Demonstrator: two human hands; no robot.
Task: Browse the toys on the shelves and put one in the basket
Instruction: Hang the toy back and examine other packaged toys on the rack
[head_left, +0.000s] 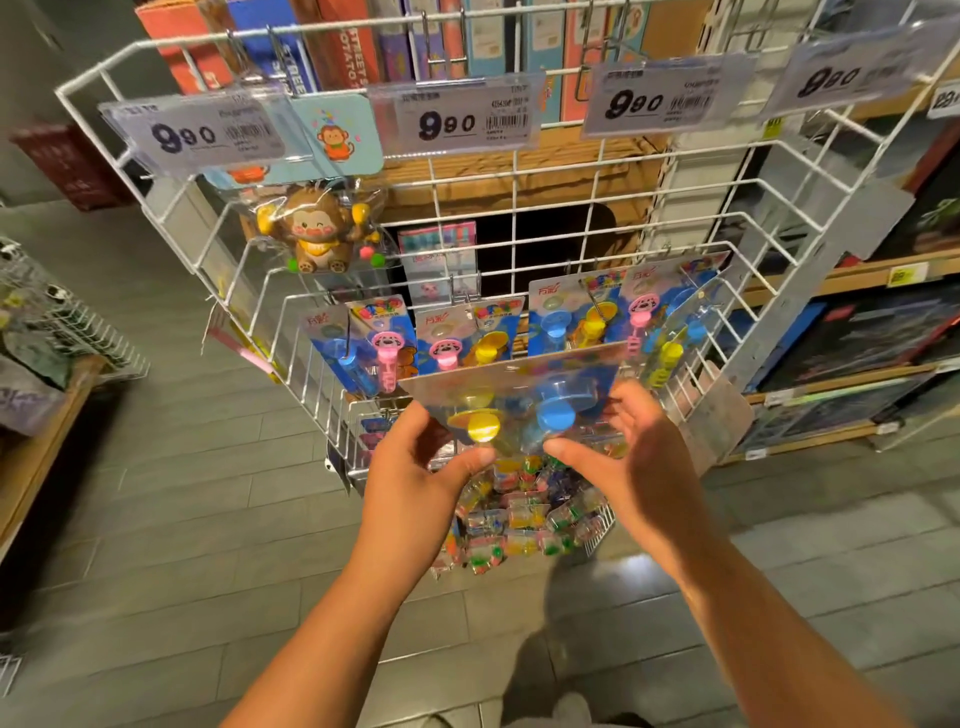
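Shop aisle, grey plank floor (182, 519); white wire rack (519, 171) hung with 9.90 price tags (457, 117), a monkey toy (318, 231) and carded toy packs (363, 338). One blister-packed toy (511, 402) sits before the rack's lower hooks, pinched at its lower edge by the left hand (415, 470) and right hand (626, 452), thumbs in front, fingers curled behind.

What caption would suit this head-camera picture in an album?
Both hands, left hand and right hand, hold a clear blister pack of yellow and blue toys before a white wire display rack.
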